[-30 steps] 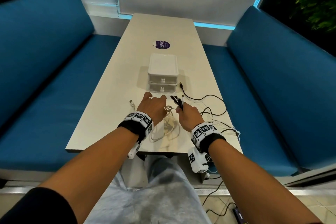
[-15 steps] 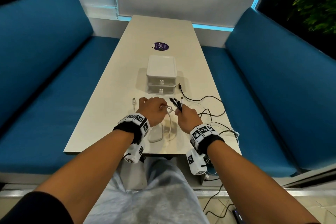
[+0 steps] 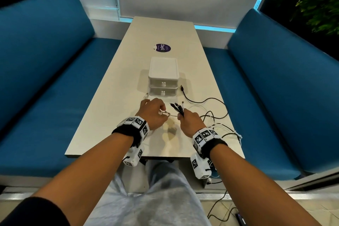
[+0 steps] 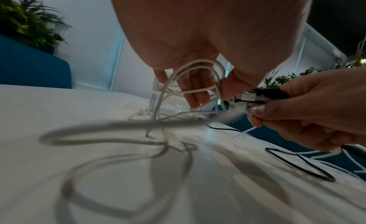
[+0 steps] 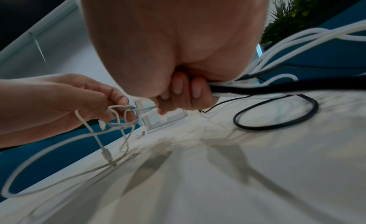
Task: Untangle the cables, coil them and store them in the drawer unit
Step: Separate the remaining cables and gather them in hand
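Note:
A white two-drawer unit (image 3: 163, 77) stands mid-table with both drawers closed. Just in front of it my left hand (image 3: 153, 113) (image 4: 196, 80) grips loops of a white cable (image 4: 200, 66) (image 5: 126, 116), whose free end with a plug (image 5: 106, 155) hangs to the table. My right hand (image 3: 189, 121) (image 5: 178, 92) holds a bunch of black and white cables (image 5: 257, 86), their plug ends (image 3: 177, 107) sticking up and forward. One white strand (image 3: 173, 115) runs between the two hands. A loose black cable (image 3: 203, 101) lies to the right of the drawers.
The pale table (image 3: 110, 106) is long and narrow, with a round purple sticker (image 3: 162, 48) beyond the drawers. Blue benches (image 3: 45, 79) flank it on both sides. More cables (image 3: 231, 134) trail over the table's near right corner down to the floor.
My left hand has lifted off the table and closed round the white cable loops, drawing slightly back toward me. The right hand has kept its hold on the bunch and barely shifted.

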The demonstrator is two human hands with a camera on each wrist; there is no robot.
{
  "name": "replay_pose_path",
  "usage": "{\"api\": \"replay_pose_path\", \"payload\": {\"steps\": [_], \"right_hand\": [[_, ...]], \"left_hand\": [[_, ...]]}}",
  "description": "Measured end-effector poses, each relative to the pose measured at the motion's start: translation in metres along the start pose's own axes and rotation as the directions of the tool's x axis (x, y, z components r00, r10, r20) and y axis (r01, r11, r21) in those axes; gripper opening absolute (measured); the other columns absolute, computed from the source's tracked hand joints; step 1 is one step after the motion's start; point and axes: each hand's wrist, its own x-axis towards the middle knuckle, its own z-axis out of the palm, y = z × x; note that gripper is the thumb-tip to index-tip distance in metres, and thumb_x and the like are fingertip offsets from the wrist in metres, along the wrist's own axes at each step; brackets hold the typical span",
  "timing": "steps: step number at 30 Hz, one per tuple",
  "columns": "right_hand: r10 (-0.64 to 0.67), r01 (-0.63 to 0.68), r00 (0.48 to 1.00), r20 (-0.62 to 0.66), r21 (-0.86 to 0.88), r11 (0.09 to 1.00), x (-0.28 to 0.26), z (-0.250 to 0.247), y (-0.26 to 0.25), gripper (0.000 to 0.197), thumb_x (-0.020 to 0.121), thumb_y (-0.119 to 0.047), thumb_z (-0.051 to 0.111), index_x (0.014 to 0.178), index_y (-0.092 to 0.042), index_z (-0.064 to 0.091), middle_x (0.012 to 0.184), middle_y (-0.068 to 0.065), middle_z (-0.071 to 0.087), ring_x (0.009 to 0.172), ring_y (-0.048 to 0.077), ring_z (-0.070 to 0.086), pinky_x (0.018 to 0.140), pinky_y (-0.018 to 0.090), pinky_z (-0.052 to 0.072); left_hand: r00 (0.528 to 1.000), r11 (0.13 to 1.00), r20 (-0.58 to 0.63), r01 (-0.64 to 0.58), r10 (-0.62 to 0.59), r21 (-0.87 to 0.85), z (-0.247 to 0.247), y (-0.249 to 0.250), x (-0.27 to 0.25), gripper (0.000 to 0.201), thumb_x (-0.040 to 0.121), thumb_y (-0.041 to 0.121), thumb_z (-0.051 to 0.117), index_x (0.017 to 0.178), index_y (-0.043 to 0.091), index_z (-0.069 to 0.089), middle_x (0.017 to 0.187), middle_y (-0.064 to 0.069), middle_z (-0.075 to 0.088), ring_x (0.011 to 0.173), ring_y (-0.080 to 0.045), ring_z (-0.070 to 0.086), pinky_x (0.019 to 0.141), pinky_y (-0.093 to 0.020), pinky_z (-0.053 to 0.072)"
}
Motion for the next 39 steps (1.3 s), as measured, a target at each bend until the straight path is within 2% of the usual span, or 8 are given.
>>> {"api": "replay_pose_path", "payload": {"steps": [5,8,12,17,21,28,34,39], "right_hand": [[0.048,-0.049,0.999,0.008,0.092,0.995,0.001,-0.003,0.006,0.032,0.102,-0.032,0.037,0.114,-0.008,0.056,0.108,0.017,0.064,0.096,0.036,0.059,0.074,0.035,0.045],[0.040,-0.041,0.999,0.016,0.105,0.994,0.001,-0.001,0.004,0.032,0.102,-0.031,0.037,0.114,-0.010,0.057,0.109,0.016,0.064,0.100,0.036,0.059,0.074,0.034,0.042],[0.051,-0.051,0.999,-0.002,0.126,0.991,0.001,0.001,0.004,0.030,0.102,-0.027,0.037,0.111,-0.011,0.060,0.108,0.014,0.065,0.099,0.034,0.059,0.073,0.032,0.041],[0.072,-0.071,0.997,0.000,0.161,0.984,0.001,0.001,0.005,0.031,0.103,-0.027,0.037,0.110,-0.011,0.062,0.109,0.015,0.065,0.102,0.035,0.058,0.076,0.031,0.040],[0.081,-0.081,0.997,0.005,0.174,0.981,0.002,0.003,0.006,0.031,0.103,-0.028,0.037,0.109,-0.011,0.062,0.109,0.015,0.065,0.101,0.034,0.059,0.076,0.032,0.041],[0.116,-0.110,0.993,-0.023,0.195,0.975,0.000,0.003,0.006,0.033,0.103,-0.027,0.037,0.112,-0.006,0.061,0.110,0.017,0.065,0.101,0.036,0.060,0.080,0.034,0.045],[0.113,-0.114,0.993,0.018,0.176,0.978,0.001,0.005,0.004,0.035,0.103,-0.027,0.036,0.113,-0.006,0.062,0.113,0.016,0.065,0.104,0.035,0.059,0.082,0.034,0.044],[0.104,-0.108,0.994,0.030,0.226,0.968,0.001,0.003,0.006,0.033,0.102,-0.027,0.036,0.108,-0.011,0.064,0.108,0.013,0.066,0.101,0.033,0.060,0.077,0.031,0.041]], "left_hand": [[0.988,0.998,-0.144,-0.062,0.057,-0.029,0.000,-0.014,-0.004,0.056,0.069,0.035,0.079,0.113,0.024,0.047,0.119,0.003,0.038,0.103,-0.021,0.044,0.093,-0.032,0.036],[0.970,0.994,-0.230,-0.062,0.083,0.094,0.002,-0.013,-0.009,0.073,0.058,0.052,0.083,0.106,0.019,0.039,0.110,0.002,0.030,0.097,-0.018,0.036,0.089,-0.034,0.037],[0.997,0.986,-0.081,0.006,0.008,0.165,0.004,-0.011,-0.014,0.072,0.061,0.085,0.057,0.097,0.025,0.041,0.104,0.003,0.031,0.096,-0.017,0.032,0.086,-0.032,0.030],[0.999,0.999,0.013,0.034,-0.034,-0.019,0.011,-0.023,-0.013,0.015,0.094,0.029,0.049,0.109,0.027,0.049,0.104,0.004,0.053,0.103,-0.022,0.053,0.090,-0.037,0.039],[0.996,0.967,0.060,0.079,-0.067,-0.244,0.006,-0.014,-0.014,0.024,0.086,0.003,0.050,0.102,0.020,0.047,0.099,0.002,0.060,0.092,-0.020,0.059,0.078,-0.035,0.051],[0.999,0.998,0.040,0.016,-0.013,-0.055,0.011,-0.019,-0.016,0.020,0.086,0.009,0.057,0.097,0.026,0.062,0.090,0.007,0.069,0.088,-0.017,0.063,0.087,-0.034,0.050],[0.997,0.949,0.011,0.078,-0.078,-0.306,0.014,-0.015,-0.020,0.029,0.084,0.006,0.068,0.092,0.022,0.045,0.092,0.000,0.065,0.077,-0.018,0.064,0.073,-0.039,0.056],[0.953,0.775,0.017,0.257,-0.303,-0.578,0.018,-0.006,-0.010,0.023,0.080,0.016,0.071,0.091,0.018,0.051,0.087,-0.005,0.071,0.080,-0.020,0.071,0.073,-0.045,0.059]]}}
